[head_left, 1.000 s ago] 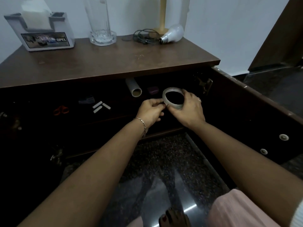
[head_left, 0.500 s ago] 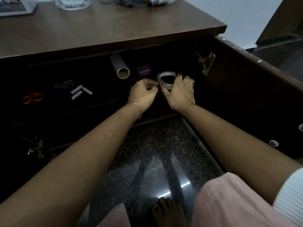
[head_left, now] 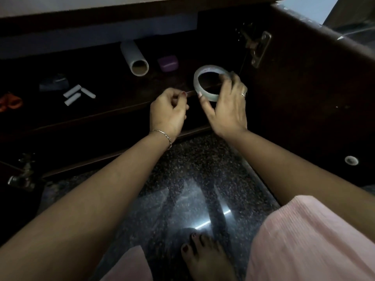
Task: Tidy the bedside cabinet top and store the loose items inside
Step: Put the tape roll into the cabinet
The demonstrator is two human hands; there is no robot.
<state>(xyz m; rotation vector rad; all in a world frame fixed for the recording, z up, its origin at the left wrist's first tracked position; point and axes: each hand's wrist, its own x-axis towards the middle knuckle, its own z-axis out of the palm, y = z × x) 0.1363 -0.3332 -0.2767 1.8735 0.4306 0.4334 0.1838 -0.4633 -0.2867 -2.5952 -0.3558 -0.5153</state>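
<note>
Over the dark wooden shelf (head_left: 113, 102), hands grip a glossy translucent tape ring (head_left: 205, 92).

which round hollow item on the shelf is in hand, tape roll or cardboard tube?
The clear tape roll, held in the right hand grip. The cardboard tube lies untouched on its side, farther left.

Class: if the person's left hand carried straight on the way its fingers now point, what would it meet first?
Most likely the tape roll held in the right hand; the left hand points right toward it, though depth is unclear.
</note>
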